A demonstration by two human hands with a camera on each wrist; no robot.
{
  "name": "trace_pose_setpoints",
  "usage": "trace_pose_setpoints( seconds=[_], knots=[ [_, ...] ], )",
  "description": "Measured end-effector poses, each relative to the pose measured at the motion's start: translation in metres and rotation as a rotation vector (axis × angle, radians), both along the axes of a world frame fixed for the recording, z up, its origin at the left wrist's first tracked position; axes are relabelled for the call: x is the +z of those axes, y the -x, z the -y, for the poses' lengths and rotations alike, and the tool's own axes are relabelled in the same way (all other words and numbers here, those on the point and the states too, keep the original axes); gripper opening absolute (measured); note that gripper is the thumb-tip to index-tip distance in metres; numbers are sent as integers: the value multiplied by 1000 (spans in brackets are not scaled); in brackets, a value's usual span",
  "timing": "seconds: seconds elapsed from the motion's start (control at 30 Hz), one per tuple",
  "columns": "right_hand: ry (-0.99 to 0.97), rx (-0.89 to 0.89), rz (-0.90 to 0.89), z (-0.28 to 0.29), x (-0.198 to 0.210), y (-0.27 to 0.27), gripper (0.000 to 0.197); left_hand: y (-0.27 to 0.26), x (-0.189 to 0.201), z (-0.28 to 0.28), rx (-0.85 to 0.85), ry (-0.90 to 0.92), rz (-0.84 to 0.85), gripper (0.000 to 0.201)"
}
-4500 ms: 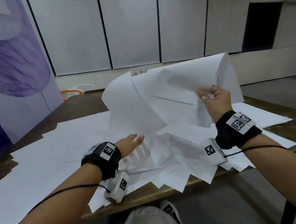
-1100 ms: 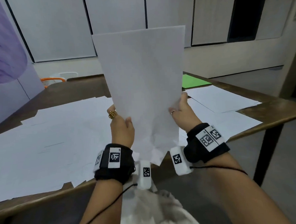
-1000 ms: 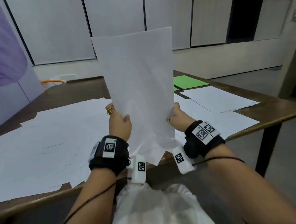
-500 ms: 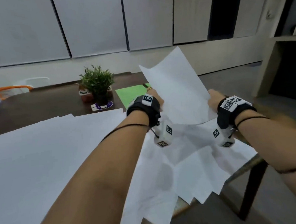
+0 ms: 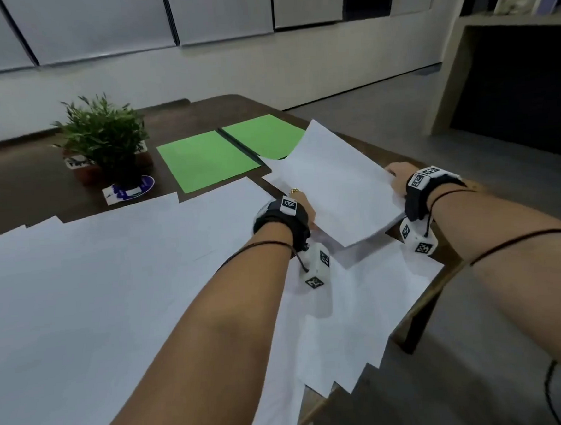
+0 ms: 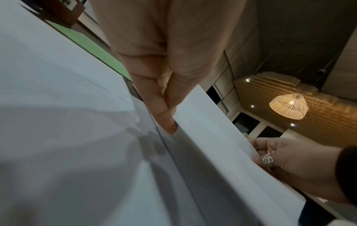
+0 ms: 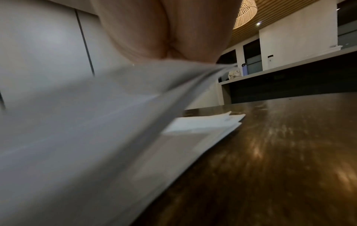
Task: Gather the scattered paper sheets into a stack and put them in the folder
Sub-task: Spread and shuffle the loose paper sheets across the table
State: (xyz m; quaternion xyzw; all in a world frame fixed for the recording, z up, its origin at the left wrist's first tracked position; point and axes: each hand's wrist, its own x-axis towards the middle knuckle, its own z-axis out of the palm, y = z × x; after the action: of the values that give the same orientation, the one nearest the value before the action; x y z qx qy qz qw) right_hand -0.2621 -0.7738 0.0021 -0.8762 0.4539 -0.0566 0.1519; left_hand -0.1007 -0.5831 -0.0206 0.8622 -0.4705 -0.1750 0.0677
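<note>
A squared stack of white paper sheets (image 5: 333, 189) hangs low over the table's right end, tilted, its far corner over the open green folder (image 5: 210, 159). My left hand (image 5: 300, 204) grips the stack's left edge; in the left wrist view my left hand (image 6: 170, 119) has fingers on that stack (image 6: 222, 145). My right hand (image 5: 396, 175) holds the stack's right edge, and in the right wrist view the sheets (image 7: 115, 114) fan out below the palm. More loose sheets (image 5: 96, 289) cover the table at left and near me.
A potted plant (image 5: 105, 137) on a round coaster stands left of the folder. The dark wooden table (image 5: 24, 182) ends just right of my right wrist, with floor beyond. A shelf unit (image 5: 510, 67) stands at far right. Loose sheets (image 5: 361, 322) overhang the near edge.
The stack was gathered from the table and held upright in front of me; it has since swung down and away to the right, and now lies nearly flat with a corner over the green folder.
</note>
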Motion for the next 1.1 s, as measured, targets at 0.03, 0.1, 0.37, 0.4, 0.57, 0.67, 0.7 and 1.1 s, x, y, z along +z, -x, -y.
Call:
trace_pose_setpoints(
  seconds=[0.03,0.1,0.37,0.4,0.57,0.67,0.7,1.1],
  knots=[
    [1,-9,-5,-1,0,2,33,4,1,1,-4,-22,-3,42],
    [-7,-31,-43,1,-5,5,28,12,-2,-3,54,-37,17,25],
    [-47,30,-190,-10,-4,15,86,18,6,-36,187,137,65,72],
    [-42,62,-159,-28,1,14,78,23,17,-52,193,145,89,68],
    [42,426,-138,-133,10,-4,43,56,45,-155,187,116,187,51],
    [42,608,-153,-186,7,-11,37,70,42,-213,267,14,192,56],
    [27,641,-174,-201,8,-12,36,74,39,-230,290,-22,202,59],
    [28,665,-553,-291,-5,-2,98,78,2,-354,533,-369,91,113]
  ],
)
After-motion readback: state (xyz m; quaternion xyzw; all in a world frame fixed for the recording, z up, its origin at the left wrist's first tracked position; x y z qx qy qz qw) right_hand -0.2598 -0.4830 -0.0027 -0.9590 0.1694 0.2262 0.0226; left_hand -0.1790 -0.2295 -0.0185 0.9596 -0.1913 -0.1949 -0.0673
